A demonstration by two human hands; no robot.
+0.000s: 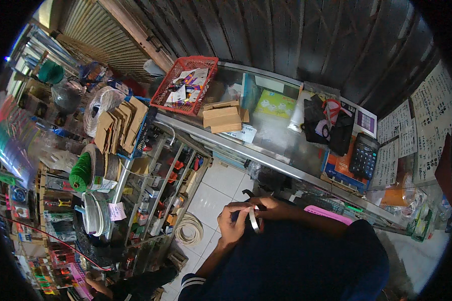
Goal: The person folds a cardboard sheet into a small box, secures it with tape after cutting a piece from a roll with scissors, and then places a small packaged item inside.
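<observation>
Dark navy shirt [306, 256] fills the lower middle, closest to camera, white stripes on the left cuff. Both hands sit just in front of it. Left hand [231, 222]: thumb and fingertips pinched on the top of a pale ring-shaped roll [256, 222], looks like tape. Right hand [271, 207]: curled in against the ring's other side; fingertips hidden, can't tell if it grips. Roll is between the two hands, tilted, held over the white tile floor [213, 193], short of the glass counter [281, 142].

Counter, left to right: red basket [173, 109] with loose packets [192, 83] in it, brown cardboard box [221, 119] just beside it, yellow-green sheet [275, 104], black pouch [316, 118]. Calculator [363, 155] at the right end, next to an orange and blue book [336, 168]. Handwritten sheets [429, 113] beyond that.

Left side: folded brown cardboard [120, 125] in a blue basket, green roll [80, 173] below it, white cable coil [96, 213] under that. Off-white coil [189, 229] lies on the floor near the shelving. Dark metal shutter [286, 37] behind the counter.
</observation>
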